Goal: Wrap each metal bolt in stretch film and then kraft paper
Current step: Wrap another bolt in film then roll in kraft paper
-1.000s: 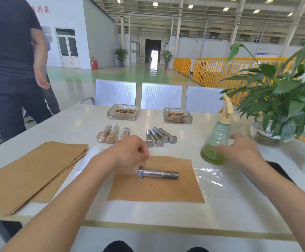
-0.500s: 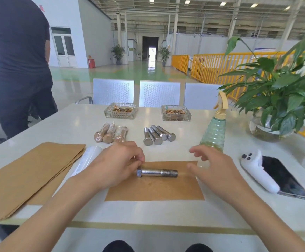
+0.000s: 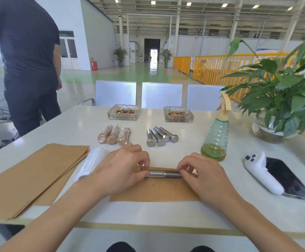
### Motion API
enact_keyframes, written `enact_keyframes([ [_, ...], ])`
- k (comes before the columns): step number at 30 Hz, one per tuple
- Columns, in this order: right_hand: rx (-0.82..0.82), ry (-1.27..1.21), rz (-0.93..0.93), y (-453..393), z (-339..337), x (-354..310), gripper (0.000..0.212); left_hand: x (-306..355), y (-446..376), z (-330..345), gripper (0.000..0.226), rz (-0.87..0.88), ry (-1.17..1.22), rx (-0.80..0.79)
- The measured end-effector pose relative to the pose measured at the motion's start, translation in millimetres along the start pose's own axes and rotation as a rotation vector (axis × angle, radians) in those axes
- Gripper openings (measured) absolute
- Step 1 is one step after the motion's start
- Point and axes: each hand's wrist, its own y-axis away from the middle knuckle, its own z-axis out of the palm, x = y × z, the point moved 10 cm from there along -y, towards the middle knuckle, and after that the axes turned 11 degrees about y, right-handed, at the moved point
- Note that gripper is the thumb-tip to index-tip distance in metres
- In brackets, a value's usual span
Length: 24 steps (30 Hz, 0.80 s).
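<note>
At a white table (image 3: 166,211), a stack of brown kraft paper sheets (image 3: 29,171) and a roll of clear stretch film (image 3: 93,160) wait beside one kraft sheet (image 3: 155,191) bearing a bare steel bolt (image 3: 164,174); left hand (image 3: 119,171) pinches its head end, right hand (image 3: 204,176) its threaded tip. Three paper-wrapped bolts (image 3: 114,136) look finished; four bare bolts (image 3: 161,136) remain, and no film is visible on the held one.
</note>
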Motion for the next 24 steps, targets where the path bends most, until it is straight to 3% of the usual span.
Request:
enact_keyframes([
  [11,0.041,-0.172,0.061,-6,0,18,0.023,-5,-8,5,0.015,-0.116,0.12,0.006],
  [18,0.028,-0.118,0.015,6,-2,14,0.021,4,3,8,0.01,0.026,0.067,0.013],
  [24,0.022,-0.015,-0.03,19,-4,4,0.019,3,3,11,0.01,0.064,0.123,-0.081],
])
